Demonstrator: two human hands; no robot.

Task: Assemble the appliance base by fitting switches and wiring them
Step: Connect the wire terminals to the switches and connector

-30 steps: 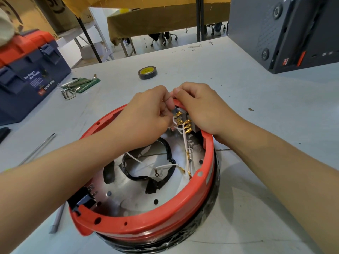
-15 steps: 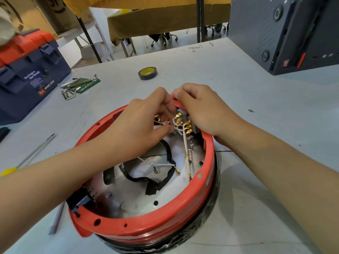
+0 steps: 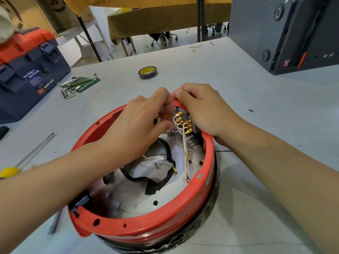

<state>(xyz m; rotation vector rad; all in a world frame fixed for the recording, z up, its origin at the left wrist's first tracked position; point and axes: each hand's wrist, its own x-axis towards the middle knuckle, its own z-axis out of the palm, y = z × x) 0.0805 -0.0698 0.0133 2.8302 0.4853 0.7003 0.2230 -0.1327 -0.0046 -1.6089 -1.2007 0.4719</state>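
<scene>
Red base (image 3: 146,226): L hand (image 3: 135,125) pinches connector (image 3: 166,116), R hand (image 3: 203,110) grips rim

One cam only, head-worn, wide-angle, so no 2nd view to overlap with. Looks fwd and down over both forearms onto the grey worktop (image 3: 238,99). Very close: the red appliance base (image 3: 146,226) fills the centre and lower frame, just under the lens. Left hand (image 3: 139,123) and right hand (image 3: 203,110) meet mid-frame. Worktop's far edge runs across the upper frame; room beyond it shows at top. Lines bend twd the frame edges.
</scene>
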